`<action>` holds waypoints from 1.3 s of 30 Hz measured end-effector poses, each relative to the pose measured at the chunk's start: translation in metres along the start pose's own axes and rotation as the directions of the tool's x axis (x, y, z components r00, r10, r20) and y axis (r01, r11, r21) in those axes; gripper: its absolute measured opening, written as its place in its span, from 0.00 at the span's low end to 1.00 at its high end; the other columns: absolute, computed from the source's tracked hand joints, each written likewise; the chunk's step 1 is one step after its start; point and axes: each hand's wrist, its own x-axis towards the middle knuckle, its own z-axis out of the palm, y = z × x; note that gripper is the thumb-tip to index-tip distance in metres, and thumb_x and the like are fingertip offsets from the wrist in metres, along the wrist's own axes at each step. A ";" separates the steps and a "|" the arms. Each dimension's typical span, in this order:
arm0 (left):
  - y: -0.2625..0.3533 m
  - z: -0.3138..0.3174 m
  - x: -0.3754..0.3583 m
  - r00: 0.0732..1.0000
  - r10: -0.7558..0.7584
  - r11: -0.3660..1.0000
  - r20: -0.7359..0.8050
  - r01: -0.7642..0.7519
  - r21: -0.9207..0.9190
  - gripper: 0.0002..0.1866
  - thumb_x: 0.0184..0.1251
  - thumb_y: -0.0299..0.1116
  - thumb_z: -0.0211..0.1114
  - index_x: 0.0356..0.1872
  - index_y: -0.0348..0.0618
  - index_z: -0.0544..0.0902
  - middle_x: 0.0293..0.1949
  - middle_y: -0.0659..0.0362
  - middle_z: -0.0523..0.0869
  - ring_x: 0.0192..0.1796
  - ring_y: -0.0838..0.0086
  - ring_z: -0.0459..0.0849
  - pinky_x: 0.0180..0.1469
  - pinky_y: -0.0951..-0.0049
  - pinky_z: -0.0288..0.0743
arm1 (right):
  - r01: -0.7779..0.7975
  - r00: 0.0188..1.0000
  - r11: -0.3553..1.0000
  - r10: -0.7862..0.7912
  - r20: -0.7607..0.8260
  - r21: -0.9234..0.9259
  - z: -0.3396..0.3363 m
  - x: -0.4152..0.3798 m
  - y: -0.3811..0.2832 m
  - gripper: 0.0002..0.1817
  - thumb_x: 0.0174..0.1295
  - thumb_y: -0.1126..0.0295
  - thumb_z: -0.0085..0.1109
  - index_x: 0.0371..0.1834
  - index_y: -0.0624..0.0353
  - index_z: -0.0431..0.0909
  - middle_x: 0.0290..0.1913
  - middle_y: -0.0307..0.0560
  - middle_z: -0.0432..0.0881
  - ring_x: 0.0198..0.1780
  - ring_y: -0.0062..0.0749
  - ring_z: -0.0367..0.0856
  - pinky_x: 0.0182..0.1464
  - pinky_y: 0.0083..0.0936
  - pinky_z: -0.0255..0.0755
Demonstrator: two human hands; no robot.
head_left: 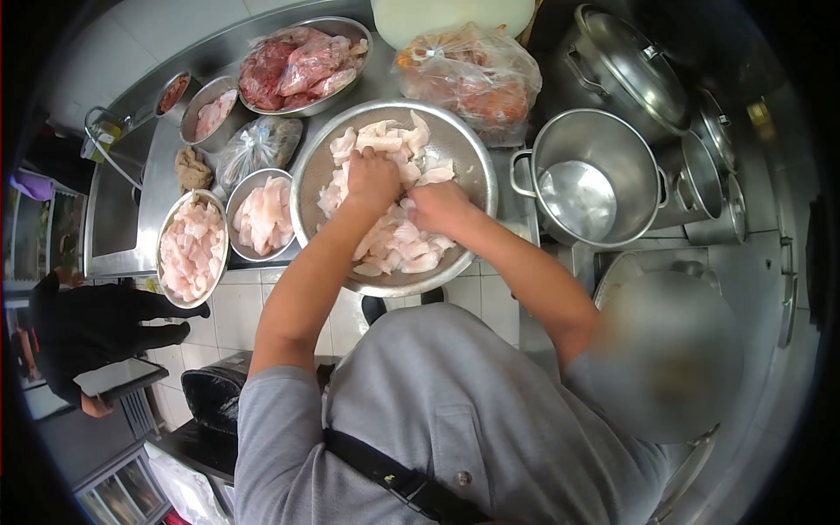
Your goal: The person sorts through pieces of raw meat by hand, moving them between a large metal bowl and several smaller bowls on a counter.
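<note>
A large perforated steel colander (308,188) full of pale raw meat strips (411,249) stands in front of me. My left hand (374,178) is in the upper middle of it, its fingers curled down into the strips. Just to the right, my right hand (440,208) is closed with its fingertips turned in toward the left hand. The strips partly hide the fingertips of both hands. Left of the colander are a steel bowl of pale meat pieces (264,214) and an oval dish of pinkish meat pieces (192,249).
Behind sit a bowl of red meat in plastic (306,66) and a bagged orange-red food (472,79). A steel pot (595,179) stands at right, near lidded pots (634,66). A sink (114,210) is at far left. A person in black (79,328) is at lower left.
</note>
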 end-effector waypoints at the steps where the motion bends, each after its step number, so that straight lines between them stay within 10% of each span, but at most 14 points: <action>1: -0.006 0.004 0.001 1.000 0.000 1.000 0.001 0.000 0.002 0.12 0.61 0.35 0.62 0.41 0.44 0.89 0.48 0.57 0.87 0.56 0.64 0.79 0.58 0.60 0.67 | 0.000 1.000 1.000 0.000 -0.001 0.002 -0.002 0.000 0.000 0.15 0.56 0.59 0.61 0.38 0.59 0.82 0.36 0.56 0.86 0.41 0.51 0.86 0.49 0.45 0.78; 4: -0.036 0.016 0.000 0.989 0.126 0.985 -0.081 -0.134 -0.106 0.12 0.60 0.33 0.63 0.41 0.42 0.89 0.44 0.54 0.89 0.52 0.63 0.83 0.53 0.60 0.73 | -0.056 0.998 0.995 0.059 -0.037 0.082 -0.007 0.001 0.003 0.15 0.58 0.60 0.58 0.37 0.61 0.83 0.36 0.59 0.86 0.40 0.55 0.86 0.47 0.45 0.78; 6: -0.052 0.017 -0.003 0.985 0.115 0.731 -0.131 -0.174 -0.660 0.12 0.62 0.34 0.64 0.41 0.40 0.88 0.35 0.53 0.88 0.41 0.67 0.85 0.45 0.65 0.76 | 0.026 0.973 0.910 0.072 -0.218 0.415 -0.011 0.003 0.012 0.16 0.60 0.61 0.56 0.37 0.64 0.83 0.32 0.58 0.86 0.33 0.49 0.86 0.40 0.41 0.78; 10: -0.064 -0.044 -0.052 0.995 -0.094 0.390 0.035 0.069 -0.918 0.12 0.66 0.35 0.65 0.42 0.37 0.85 0.30 0.58 0.84 0.37 0.77 0.79 0.43 0.73 0.74 | -0.101 0.990 0.737 0.138 -0.002 0.668 -0.029 0.016 0.019 0.18 0.62 0.58 0.59 0.37 0.65 0.83 0.29 0.49 0.83 0.31 0.29 0.80 0.33 0.31 0.74; 13: -0.086 -0.032 -0.064 0.984 0.175 0.382 -0.026 -0.093 -0.919 0.15 0.64 0.35 0.66 0.48 0.38 0.84 0.35 0.58 0.85 0.40 0.75 0.80 0.47 0.72 0.74 | -0.059 0.994 0.675 -0.030 0.106 0.736 -0.037 0.019 0.020 0.19 0.63 0.57 0.59 0.42 0.64 0.83 0.32 0.51 0.84 0.32 0.30 0.81 0.35 0.31 0.74; 17: -0.085 -0.002 -0.043 0.889 -0.253 0.801 -0.382 -0.028 -0.598 0.26 0.58 0.41 0.69 0.52 0.30 0.81 0.45 0.45 0.86 0.49 0.58 0.86 0.54 0.63 0.75 | 0.043 0.916 0.961 0.072 -0.396 0.275 -0.042 0.047 0.021 0.24 0.65 0.53 0.63 0.51 0.64 0.81 0.39 0.45 0.84 0.39 0.27 0.79 0.45 0.29 0.74; 19: -0.083 -0.004 -0.024 0.908 -0.362 0.708 -0.213 0.118 -0.696 0.31 0.59 0.44 0.69 0.56 0.27 0.78 0.47 0.39 0.86 0.50 0.51 0.86 0.54 0.61 0.77 | -0.114 0.930 0.941 0.214 -0.298 0.319 -0.029 0.072 0.032 0.28 0.66 0.50 0.62 0.57 0.64 0.78 0.46 0.46 0.83 0.45 0.30 0.79 0.51 0.32 0.73; 21: -0.084 -0.008 -0.010 0.923 -0.310 0.316 0.228 0.326 -0.891 0.33 0.61 0.47 0.68 0.59 0.27 0.76 0.46 0.41 0.86 0.47 0.53 0.87 0.51 0.61 0.80 | -0.283 0.922 0.468 0.374 0.103 0.837 -0.027 0.092 0.027 0.29 0.67 0.49 0.61 0.59 0.64 0.77 0.49 0.48 0.83 0.47 0.32 0.79 0.52 0.34 0.73; 25: -0.072 0.013 0.006 0.976 -0.108 -0.369 0.189 0.137 -0.919 0.24 0.65 0.34 0.68 0.60 0.35 0.76 0.47 0.52 0.87 0.45 0.65 0.87 0.47 0.63 0.82 | -0.246 0.919 0.186 0.358 0.168 0.951 -0.013 0.120 0.018 0.27 0.69 0.51 0.58 0.60 0.63 0.76 0.50 0.47 0.83 0.47 0.34 0.81 0.52 0.35 0.74; 26: -0.070 0.015 0.009 0.974 -0.037 -0.464 0.223 0.181 -0.867 0.24 0.63 0.27 0.69 0.60 0.39 0.77 0.48 0.54 0.87 0.47 0.68 0.87 0.47 0.65 0.82 | -0.246 0.931 -0.116 0.249 0.268 0.962 -0.010 0.126 0.021 0.23 0.70 0.55 0.58 0.59 0.61 0.76 0.52 0.48 0.83 0.50 0.36 0.82 0.54 0.35 0.76; 29: -0.064 0.013 0.013 0.993 -0.071 -0.430 0.094 0.055 -0.901 0.26 0.60 0.25 0.72 0.60 0.39 0.76 0.48 0.55 0.87 0.48 0.70 0.86 0.47 0.66 0.82 | -0.180 0.962 -0.258 0.154 0.224 0.949 -0.025 0.119 0.013 0.19 0.71 0.60 0.58 0.58 0.61 0.77 0.52 0.48 0.83 0.52 0.37 0.83 0.55 0.35 0.78; 33: -0.075 -0.015 -0.017 0.988 0.022 -0.346 -0.154 -0.137 -0.928 0.21 0.63 0.25 0.69 0.58 0.42 0.80 0.52 0.59 0.86 0.51 0.75 0.85 0.54 0.74 0.78 | -0.058 0.998 -0.281 -0.035 0.050 0.958 -0.055 0.070 0.020 0.15 0.71 0.65 0.58 0.56 0.62 0.77 0.49 0.47 0.84 0.50 0.33 0.83 0.55 0.32 0.77; 37: -0.077 -0.054 -0.051 0.999 0.027 -0.345 -0.023 -0.012 -0.938 0.17 0.66 0.22 0.65 0.56 0.39 0.80 0.50 0.60 0.86 0.49 0.77 0.84 0.54 0.73 0.79 | -0.034 0.999 -0.123 -0.010 0.033 0.992 -0.066 0.039 0.030 0.13 0.69 0.66 0.60 0.52 0.63 0.79 0.45 0.42 0.84 0.46 0.24 0.81 0.52 0.25 0.75; 39: -0.079 -0.050 -0.053 0.999 0.041 -0.357 -0.017 -0.001 -0.934 0.17 0.66 0.21 0.63 0.56 0.38 0.79 0.50 0.58 0.86 0.48 0.76 0.85 0.54 0.73 0.79 | -0.078 0.997 0.414 0.019 0.077 0.907 -0.078 0.027 0.028 0.15 0.66 0.66 0.64 0.52 0.61 0.80 0.43 0.39 0.83 0.45 0.21 0.79 0.49 0.23 0.74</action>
